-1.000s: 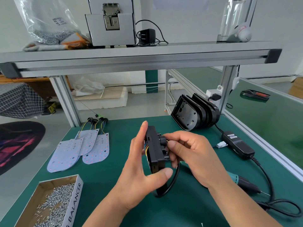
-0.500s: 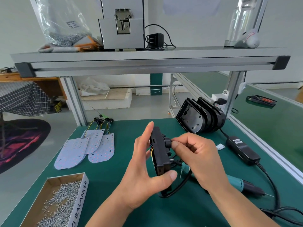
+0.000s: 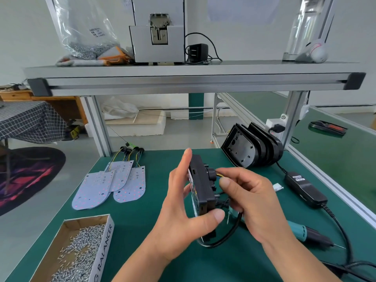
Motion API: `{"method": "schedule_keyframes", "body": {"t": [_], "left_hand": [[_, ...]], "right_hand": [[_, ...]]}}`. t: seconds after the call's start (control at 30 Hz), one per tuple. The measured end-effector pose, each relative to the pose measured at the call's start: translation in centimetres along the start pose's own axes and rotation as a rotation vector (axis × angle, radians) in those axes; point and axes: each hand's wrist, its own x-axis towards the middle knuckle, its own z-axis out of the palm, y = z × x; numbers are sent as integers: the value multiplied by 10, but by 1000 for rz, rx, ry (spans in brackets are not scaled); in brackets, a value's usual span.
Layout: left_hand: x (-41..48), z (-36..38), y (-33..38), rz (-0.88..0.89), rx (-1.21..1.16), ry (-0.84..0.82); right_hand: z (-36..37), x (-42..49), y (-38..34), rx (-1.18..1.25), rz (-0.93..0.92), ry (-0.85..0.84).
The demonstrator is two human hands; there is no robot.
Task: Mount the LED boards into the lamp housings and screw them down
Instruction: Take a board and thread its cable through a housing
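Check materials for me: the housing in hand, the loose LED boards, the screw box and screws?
Lamp housing, gripped by the left hand: matte black with moulded edges, likely plastic; painted cast metal is not excluded.
LED boards: thin flat sheets with a pale matte face, probably white-coated aluminium or laminate.
Box: brown cardboard inside, white printed outside.
Screws: shiny grey metal, probably plated steel.
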Motion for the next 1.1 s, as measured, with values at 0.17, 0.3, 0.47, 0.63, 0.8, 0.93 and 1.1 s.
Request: {"method": "schedule_keyframes", "body": {"t": [0.17, 0.3, 0.47, 0.63, 0.8, 0.93, 1.1], "left_hand": [[15, -18, 6, -45, -359, 365], [18, -27, 9, -98, -512, 554], [17, -33, 7, -376, -560, 646], [12, -30, 2, -495, -591, 530], [12, -25, -7, -545, -595, 560], [16, -25, -8, -578, -573, 525], [12, -30, -17, -582, -604, 426]], "right_hand": [[15, -8, 12, 33, 192, -145], [22, -17, 16, -229, 206, -296], [18, -15, 24, -663, 215, -305], [11, -8, 37, -603, 309, -367], [5, -2, 43, -352, 509, -276], [2, 0, 41, -312, 544, -297], [2, 2, 39, -244, 570, -279]]}}
